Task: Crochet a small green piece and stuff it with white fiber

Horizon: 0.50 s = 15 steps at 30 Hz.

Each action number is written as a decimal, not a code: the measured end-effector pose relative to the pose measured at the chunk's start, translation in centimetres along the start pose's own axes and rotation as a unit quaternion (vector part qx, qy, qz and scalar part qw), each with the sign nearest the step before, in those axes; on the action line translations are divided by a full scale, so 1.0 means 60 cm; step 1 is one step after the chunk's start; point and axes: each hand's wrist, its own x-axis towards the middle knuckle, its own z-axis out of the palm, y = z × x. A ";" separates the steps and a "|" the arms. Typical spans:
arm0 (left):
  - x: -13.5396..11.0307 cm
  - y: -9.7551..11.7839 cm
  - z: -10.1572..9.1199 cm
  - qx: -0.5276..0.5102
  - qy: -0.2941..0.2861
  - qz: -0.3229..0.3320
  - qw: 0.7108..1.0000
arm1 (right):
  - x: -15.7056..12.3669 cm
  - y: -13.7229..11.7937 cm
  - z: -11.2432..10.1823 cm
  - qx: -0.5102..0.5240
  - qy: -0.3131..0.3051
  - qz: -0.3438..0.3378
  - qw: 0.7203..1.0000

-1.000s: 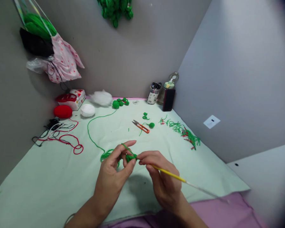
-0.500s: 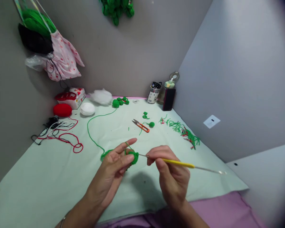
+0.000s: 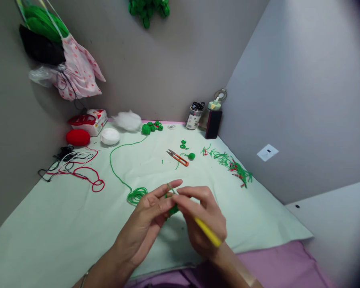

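My left hand (image 3: 149,212) is closed on a small green crochet piece (image 3: 173,209), with green yarn looped over its raised index finger. My right hand (image 3: 202,218) grips a crochet hook (image 3: 208,232) by its yellow handle, and its fingertips meet the piece. Those fingers hide the hook's working tip and part of the green piece. A loose coil of green yarn (image 3: 137,195) lies just beyond my left hand. From it a strand runs back to a green yarn ball (image 3: 145,129).
Orange thread snips (image 3: 178,157) lie mid-table beside a small green ball (image 3: 191,156). Yarn scraps (image 3: 228,162) spread along the right edge. At the back left are red yarn (image 3: 78,137), white yarn (image 3: 110,136) and stuffing (image 3: 127,121). A phone (image 3: 214,125) leans on a bottle at the back right.
My right hand has moved left to meet my left hand, and the hook's handle has swung to point down toward me. My left hand has shifted slightly right, showing more of the yarn coil.
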 end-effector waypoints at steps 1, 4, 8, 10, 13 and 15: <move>0.000 0.002 -0.001 -0.006 0.001 -0.009 1.000 | 0.003 0.002 -0.001 0.057 0.019 0.044 0.997; -0.003 0.005 -0.005 0.033 0.030 0.035 0.998 | 0.011 0.010 0.001 0.233 0.052 0.174 0.955; -0.011 -0.001 -0.006 0.144 0.019 0.093 0.985 | 0.013 0.012 0.013 0.284 0.017 0.207 0.936; -0.013 -0.002 -0.007 0.155 0.000 0.087 0.984 | 0.012 0.012 0.015 0.276 0.023 0.215 0.937; -0.016 0.000 -0.007 0.141 0.003 0.084 0.986 | 0.013 0.015 0.011 0.307 0.040 0.266 0.913; -0.017 0.002 -0.008 0.142 0.017 0.089 0.986 | 0.014 0.018 0.007 0.334 0.040 0.301 0.893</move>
